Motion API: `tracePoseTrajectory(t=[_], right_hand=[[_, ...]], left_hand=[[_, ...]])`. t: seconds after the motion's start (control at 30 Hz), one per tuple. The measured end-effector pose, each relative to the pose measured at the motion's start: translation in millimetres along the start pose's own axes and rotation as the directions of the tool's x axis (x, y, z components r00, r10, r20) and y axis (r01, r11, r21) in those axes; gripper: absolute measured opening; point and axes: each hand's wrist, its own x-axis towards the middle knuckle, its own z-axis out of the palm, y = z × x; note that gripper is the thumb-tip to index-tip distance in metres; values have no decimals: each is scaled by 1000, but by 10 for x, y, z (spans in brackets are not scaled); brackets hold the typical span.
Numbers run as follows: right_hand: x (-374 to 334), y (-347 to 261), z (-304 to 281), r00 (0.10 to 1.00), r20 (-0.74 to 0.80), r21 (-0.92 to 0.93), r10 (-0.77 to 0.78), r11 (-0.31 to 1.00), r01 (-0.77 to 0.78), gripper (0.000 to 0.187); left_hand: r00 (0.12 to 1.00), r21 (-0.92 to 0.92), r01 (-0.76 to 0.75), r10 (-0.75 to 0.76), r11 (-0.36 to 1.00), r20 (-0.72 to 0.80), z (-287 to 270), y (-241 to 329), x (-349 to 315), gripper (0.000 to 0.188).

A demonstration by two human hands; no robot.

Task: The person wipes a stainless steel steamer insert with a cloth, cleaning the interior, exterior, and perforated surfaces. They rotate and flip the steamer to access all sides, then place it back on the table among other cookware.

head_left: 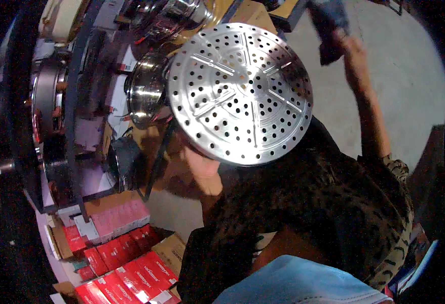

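A round, shiny metal steamer plate [243, 96], pierced with many small holes and pressed with radial ridges, is tilted broad side up in front of me. My left hand [201, 164] is at its lower left rim. The fingers go behind the plate, so their grip is partly hidden. Off to the upper right, away from the plate, my right hand [353, 50] is closed on a dark blue cloth [329, 25]. That cloth hangs limp and is blurred, its top cut off by the picture's edge.
Shelving with a dark upright [78, 101] runs along my left. A shiny metal pot [145, 93] sits just left of the plate, with a black pot [123, 162] lower down. Red boxes [131, 278] and pink boxes [120, 218] are stacked at lower left. Grey floor [410, 71] shows at right.
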Motion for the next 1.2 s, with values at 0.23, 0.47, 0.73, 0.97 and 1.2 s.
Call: tracePoseTrajectory(t=[0.23,0.47,0.73,0.97,1.2], right_hand=[[-877,-1226,526,475,753,149,-455,822,550,51],[-763,-192,275,624,779,-211,-55,915,344,47],[-942,-1002,841,260,895,200,-362,847,492,31],[-666,-622,1910,212,784,293,-584,649,702,35],[-177,32,1494,414,842,-72,-346,688,722,53]], left_hand=[[945,-285,320,-286,903,155,-278,-585,227,55],[914,-303,401,-357,864,191,-747,-897,180,61],[754,-378,626,-404,683,519,-1103,-1171,290,54],[902,-454,431,-386,780,193,-1078,-1076,95,54],[913,-506,407,-358,760,196,-1053,-1122,84,53]])
